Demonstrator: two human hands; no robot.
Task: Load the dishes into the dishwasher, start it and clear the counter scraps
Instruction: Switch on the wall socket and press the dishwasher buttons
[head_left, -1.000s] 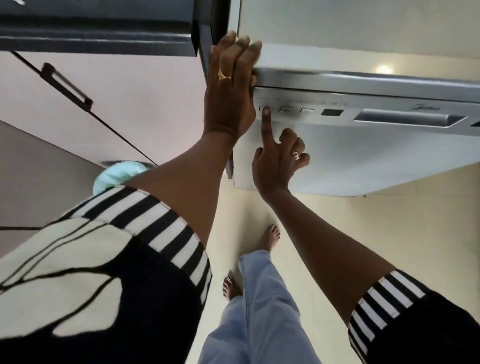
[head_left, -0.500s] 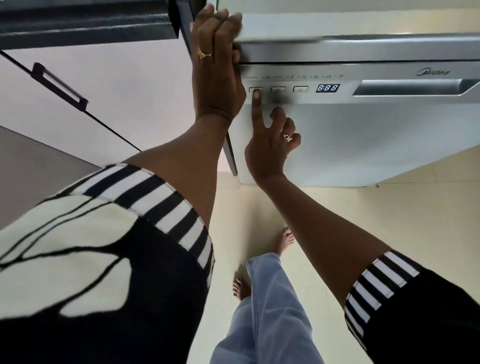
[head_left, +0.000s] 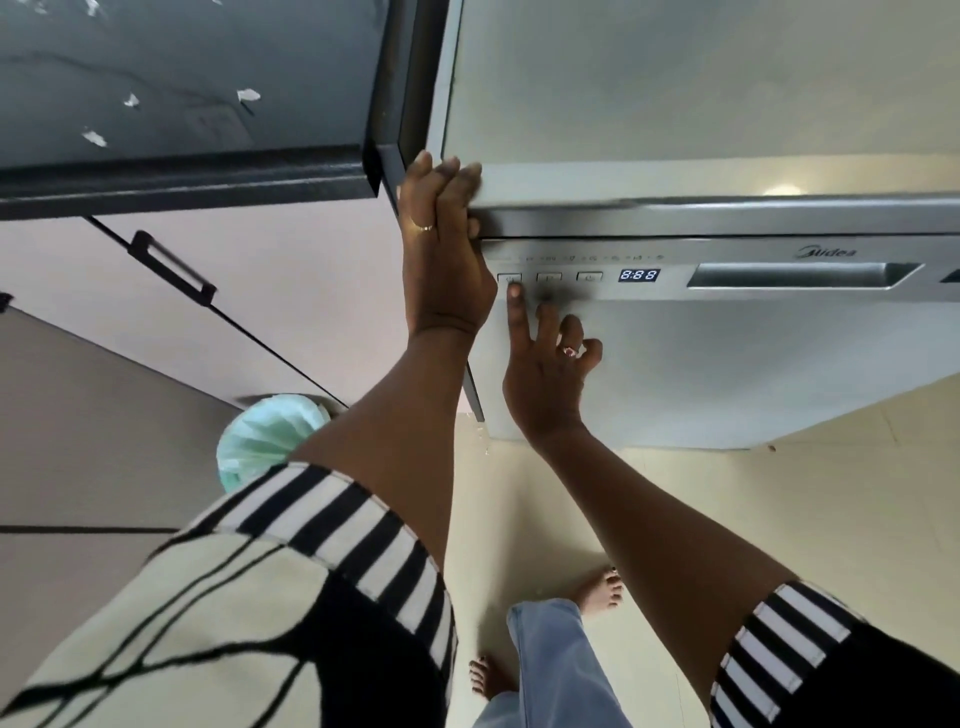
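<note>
Gripping dishwasher (head_left: 727, 374) edge: left hand (head_left: 444, 260) fingers (head_left: 447, 176); right hand (head_left: 545, 374) index straight at first of three buttons (head_left: 549, 277).

Left hand (head_left: 444, 254) blocks the dishwasher (head_left: 675, 104) top corner, right hand (head_left: 545, 374) crowds the first button (head_left: 509, 277) (handle recess (head_left: 800, 275) unobstructed), door face (head_left: 753, 364) free rightward, counter edge (head_left: 187, 183) flanks left.

Black-and-cream striped sleeves (head_left: 363, 545), rings (head_left: 423, 227), blue jeans (head_left: 550, 654)
</note>
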